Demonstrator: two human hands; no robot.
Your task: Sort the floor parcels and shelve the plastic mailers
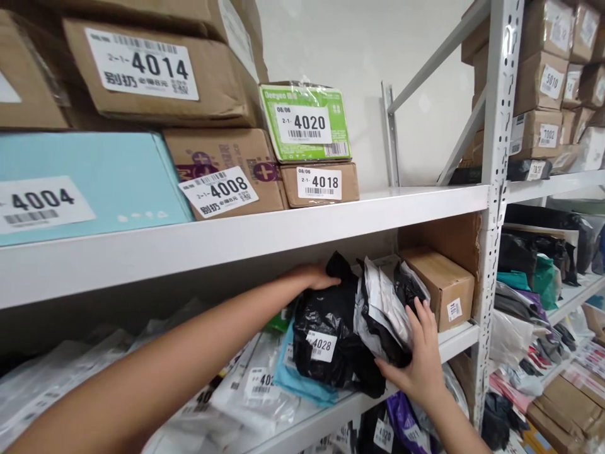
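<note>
Head view: the black parcel (331, 340) labelled 4028 stands on the lower shelf (460, 334), leaning among other soft bags, its foot close to the shelf's front edge; risk noted: the slack plastic could slide off that edge, or the grey-and-white bags (382, 302) wedged beside it could spill forward if the pile is disturbed; the cardboard box (442, 284) just right of them sits near the edge too and could be nudged; the label could tear if the bag is dragged. The left hand (312, 277) reaches deep under the upper shelf (283, 236), arm extended, palm down on the top of the black parcel, fingers together; the right hand (420, 359) comes from below, fingers spread and pressed flat against the grey-and-white bags, not pinching anything
</note>
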